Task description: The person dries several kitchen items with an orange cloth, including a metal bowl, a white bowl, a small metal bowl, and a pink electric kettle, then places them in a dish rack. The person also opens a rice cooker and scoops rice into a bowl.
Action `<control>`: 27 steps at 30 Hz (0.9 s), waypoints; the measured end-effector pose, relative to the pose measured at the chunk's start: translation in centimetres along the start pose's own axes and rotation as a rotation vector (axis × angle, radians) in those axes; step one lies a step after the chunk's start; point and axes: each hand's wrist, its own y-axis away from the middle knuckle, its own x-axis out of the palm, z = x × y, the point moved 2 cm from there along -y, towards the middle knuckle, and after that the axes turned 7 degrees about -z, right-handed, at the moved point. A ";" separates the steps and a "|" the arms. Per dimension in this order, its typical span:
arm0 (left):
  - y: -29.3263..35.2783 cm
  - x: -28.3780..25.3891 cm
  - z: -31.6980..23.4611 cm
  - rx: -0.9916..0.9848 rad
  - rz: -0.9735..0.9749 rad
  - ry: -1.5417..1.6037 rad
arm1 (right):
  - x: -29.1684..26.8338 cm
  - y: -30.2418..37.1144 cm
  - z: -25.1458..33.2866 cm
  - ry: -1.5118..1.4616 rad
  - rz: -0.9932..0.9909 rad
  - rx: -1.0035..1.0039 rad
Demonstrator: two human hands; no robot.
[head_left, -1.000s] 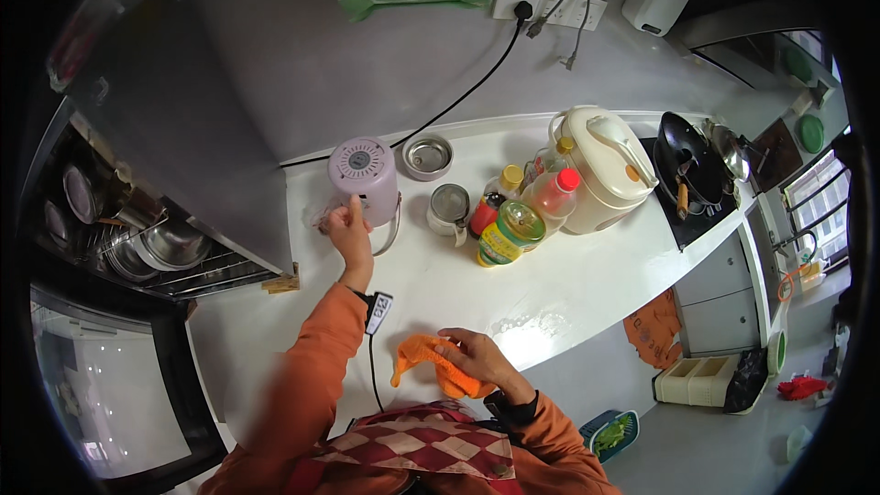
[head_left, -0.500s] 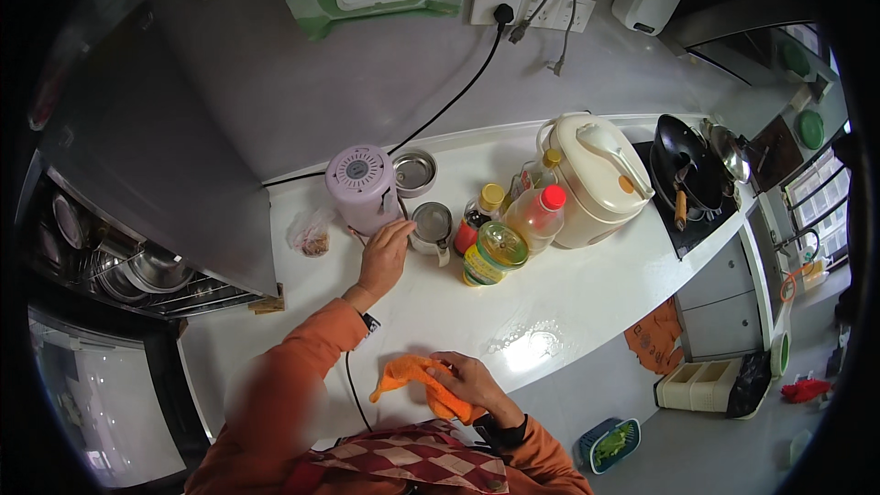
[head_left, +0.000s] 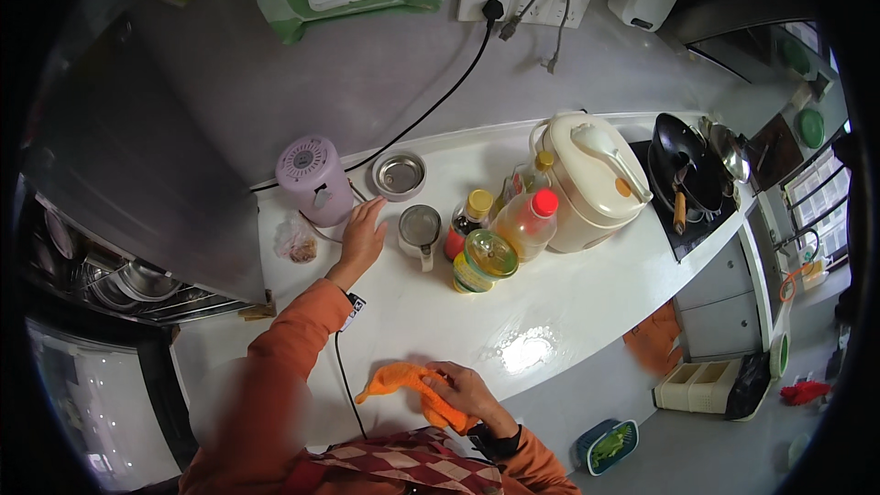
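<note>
Orange cloth (head_left: 399,380), bunched in the right hand (head_left: 466,392), whose grip is closed around it above the near part of the white desk (head_left: 573,307); one end droops free to the left. The left hand (head_left: 362,243) is extended beside the lilac canister (head_left: 316,188), fingers fairly straight, its grip released; whether the fingertips touch the canister cannot be told. The canister stands toward the back left, between a plastic bag (head_left: 295,238) and a shallow metal dish (head_left: 399,174).

Likely hazards: a sideways sweep of the left hand could knock the dish or the handled cup (head_left: 420,229), since both stand just beside the fingers. The thin cable (head_left: 346,376) at the left wrist could snag if the arm reached farther, and a tug on the thicker black cord (head_left: 458,82) might shift whatever it feeds. The bright patch on the desk may be wet, which would make it slippery.

Materials and shapes: the cloth looks soft and nubby; the canister is a smooth, matt cylinder with a slotted round end uppermost. The dish is round and shiny inside, the bag thin and crinkled. The red-capped bottle (head_left: 527,231) is clear and rounded, the rice cooker (head_left: 587,192) cream and glossy.
</note>
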 end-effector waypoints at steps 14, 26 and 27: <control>-1.9 4.6 3.1 0.086 0.001 -0.352 | -0.2 1.8 -1.6 0.048 -0.054 0.100; 0.6 -1.8 1.5 -0.326 -0.175 0.441 | 1.1 -0.2 -0.6 -0.104 0.010 0.099; 1.4 -2.6 1.3 -0.543 -0.108 0.751 | 0.8 -0.3 -0.4 -0.227 -0.010 0.077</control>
